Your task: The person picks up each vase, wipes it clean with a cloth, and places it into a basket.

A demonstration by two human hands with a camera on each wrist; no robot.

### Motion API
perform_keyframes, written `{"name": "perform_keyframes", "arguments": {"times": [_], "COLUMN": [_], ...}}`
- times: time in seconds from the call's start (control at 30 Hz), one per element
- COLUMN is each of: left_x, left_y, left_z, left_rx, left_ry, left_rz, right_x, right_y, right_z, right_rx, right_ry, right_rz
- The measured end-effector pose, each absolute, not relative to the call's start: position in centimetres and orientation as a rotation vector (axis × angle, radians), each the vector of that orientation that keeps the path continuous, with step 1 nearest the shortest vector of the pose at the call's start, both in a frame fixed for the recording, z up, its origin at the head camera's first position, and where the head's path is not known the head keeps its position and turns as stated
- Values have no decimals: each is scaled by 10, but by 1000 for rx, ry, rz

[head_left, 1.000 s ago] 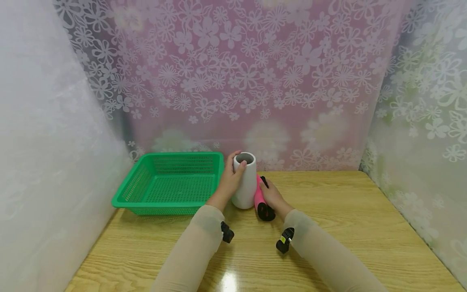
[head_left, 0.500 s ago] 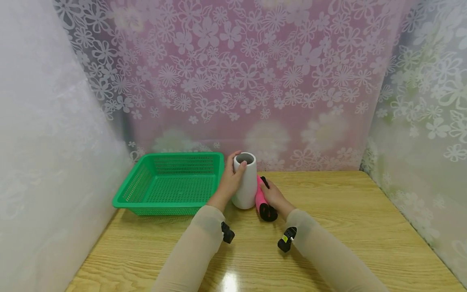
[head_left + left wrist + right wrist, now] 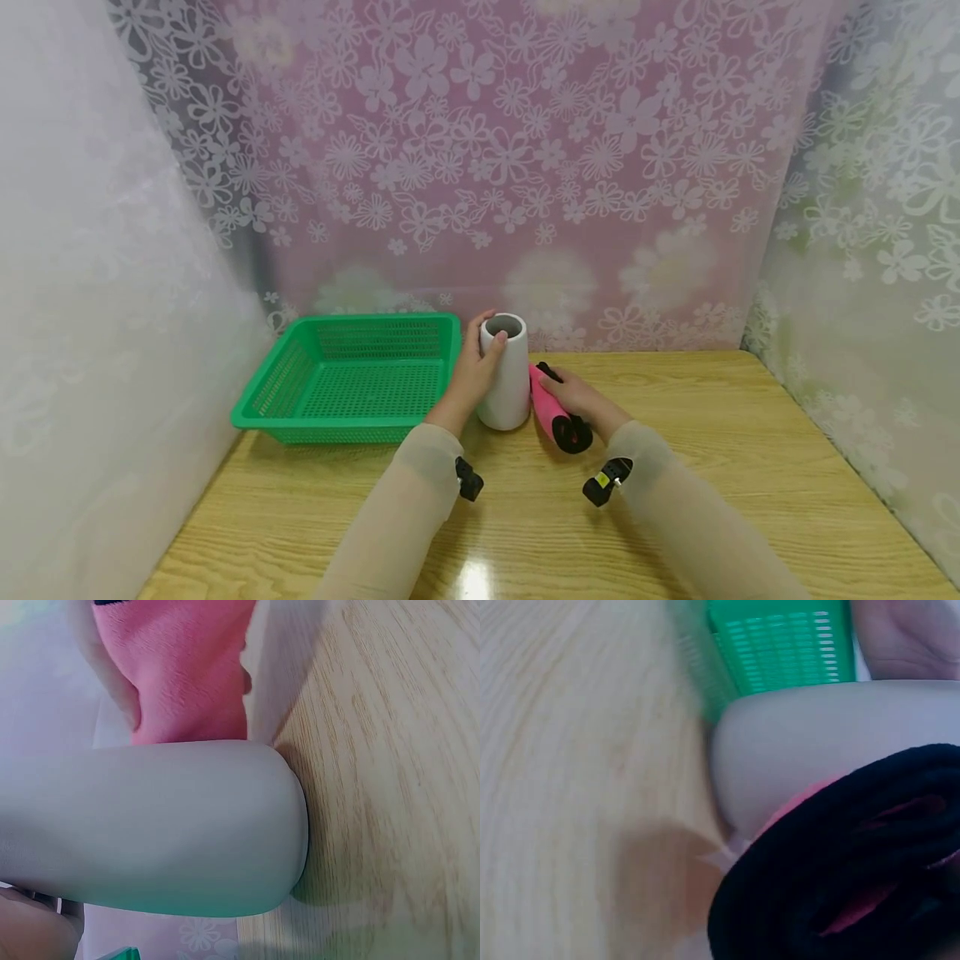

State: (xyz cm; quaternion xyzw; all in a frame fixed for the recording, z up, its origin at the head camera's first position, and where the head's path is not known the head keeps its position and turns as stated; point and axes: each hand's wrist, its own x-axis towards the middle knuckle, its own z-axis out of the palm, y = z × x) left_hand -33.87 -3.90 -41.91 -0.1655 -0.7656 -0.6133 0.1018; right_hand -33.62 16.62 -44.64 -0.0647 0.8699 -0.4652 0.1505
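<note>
A white vase (image 3: pixel 506 387) with an open top stands upright on the wooden table. My left hand (image 3: pixel 472 371) grips it near the top, thumb at the rim and fingers around the far side. To the right of the vase, my right hand (image 3: pixel 576 393) holds a folded pink cloth (image 3: pixel 546 407) with black edging. In the left wrist view the fuzzy pink cloth (image 3: pixel 180 675) lies right against the side of the white vase (image 3: pixel 165 825). Layered black folds of the cloth (image 3: pixel 780 885) fill the lower right of the right wrist view.
Left of the vase sits a green plastic basket (image 3: pixel 352 433) with slotted walls, its right rim close to my left hand. Flowered curtains (image 3: pixel 510 183) hang behind the table and along both sides. The wooden table (image 3: pixel 712 442) extends to the right.
My right hand has moved a little to the right with the pink cloth, whose near end has swung outward from the vase. The left hand and vase have stayed put.
</note>
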Motion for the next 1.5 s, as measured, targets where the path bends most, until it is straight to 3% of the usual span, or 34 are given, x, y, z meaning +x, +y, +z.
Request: {"name": "perform_keyframes", "arguments": {"times": [0.7,1.1,1.37,1.5], "left_x": [-338,-340,-316,-323], "left_y": [-38,-37,-38,-38], "left_z": [-417,-417,-390,-400], "left_rx": [-500,-499,-491,-475], "left_ry": [-2246,-2232,-2263,-2271], "left_rz": [-1842,-1840,-1845,-1845], "right_x": [-319,-308,-312,-313], "right_y": [175,161,146,137], "right_z": [-368,-353,-372,-386], "right_rx": [-205,-349,-807,-956], "right_ry": [2604,2666,2924,3079], "right_rz": [-1596,-1868,-2024,-1885]}}
